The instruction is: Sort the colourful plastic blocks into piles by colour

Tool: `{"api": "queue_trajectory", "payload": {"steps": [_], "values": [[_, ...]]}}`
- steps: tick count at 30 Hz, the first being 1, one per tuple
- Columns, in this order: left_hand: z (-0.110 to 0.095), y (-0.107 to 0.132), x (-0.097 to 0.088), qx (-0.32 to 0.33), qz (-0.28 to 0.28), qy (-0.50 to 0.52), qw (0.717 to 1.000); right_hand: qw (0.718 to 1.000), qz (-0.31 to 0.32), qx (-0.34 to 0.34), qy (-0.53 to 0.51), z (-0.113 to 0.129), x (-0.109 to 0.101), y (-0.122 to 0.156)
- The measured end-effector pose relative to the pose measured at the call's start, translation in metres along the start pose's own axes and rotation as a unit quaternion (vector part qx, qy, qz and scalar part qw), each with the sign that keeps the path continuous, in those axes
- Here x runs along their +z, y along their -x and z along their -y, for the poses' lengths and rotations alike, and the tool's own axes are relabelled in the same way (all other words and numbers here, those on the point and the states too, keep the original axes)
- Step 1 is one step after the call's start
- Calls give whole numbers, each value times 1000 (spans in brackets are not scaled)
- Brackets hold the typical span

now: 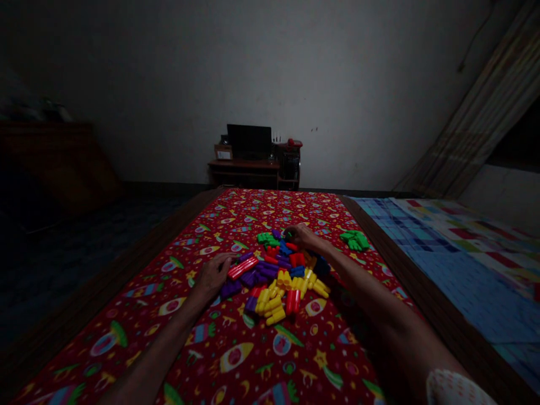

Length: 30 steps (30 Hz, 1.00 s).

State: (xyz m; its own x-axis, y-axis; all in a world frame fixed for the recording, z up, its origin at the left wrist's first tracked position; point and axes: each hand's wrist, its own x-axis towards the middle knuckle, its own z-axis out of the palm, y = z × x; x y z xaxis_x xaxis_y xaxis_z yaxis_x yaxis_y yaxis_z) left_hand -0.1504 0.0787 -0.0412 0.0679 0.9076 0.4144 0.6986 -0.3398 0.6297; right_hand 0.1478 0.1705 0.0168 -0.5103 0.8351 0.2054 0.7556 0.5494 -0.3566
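Red, yellow, purple, green and blue plastic blocks [274, 281] on a red rocket-and-star-print bedsheet [202, 351]

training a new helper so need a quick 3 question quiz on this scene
1. True or false: the green blocks off to the right lie apart from the pile of plastic blocks.
2. What colour is the long ribbed block nearest the left hand? A red, B yellow, C green.
3. What stands on the wooden desk by the far wall?

Key: 1 true; 2 A; 3 a dark screen.
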Motion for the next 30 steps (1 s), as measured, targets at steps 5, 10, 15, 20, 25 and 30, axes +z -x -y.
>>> {"api": "queue_trajectory", "payload": {"steps": [5,10,15,20,25,30], "values": [[1,0,0,5,2,4,1000,986,-159,36,-17,-26,-29,24],[-2,1,0,-2,-3,7,1000,967,-147,169,117,-74,-67,71],[0,1,1,-8,-8,6,1000,933,-83,282,205,-99,-71,103],[2,0,3,-2,-11,11,1000,947,-148,228,172,-80,-63,88],[-4,1,0,-7,-1,-2,1000,989,-98,66,86,-19,-45,43],[-7,1,-1,3,5,-4,1000,994,48,-4,95,41,-10,2]]}}
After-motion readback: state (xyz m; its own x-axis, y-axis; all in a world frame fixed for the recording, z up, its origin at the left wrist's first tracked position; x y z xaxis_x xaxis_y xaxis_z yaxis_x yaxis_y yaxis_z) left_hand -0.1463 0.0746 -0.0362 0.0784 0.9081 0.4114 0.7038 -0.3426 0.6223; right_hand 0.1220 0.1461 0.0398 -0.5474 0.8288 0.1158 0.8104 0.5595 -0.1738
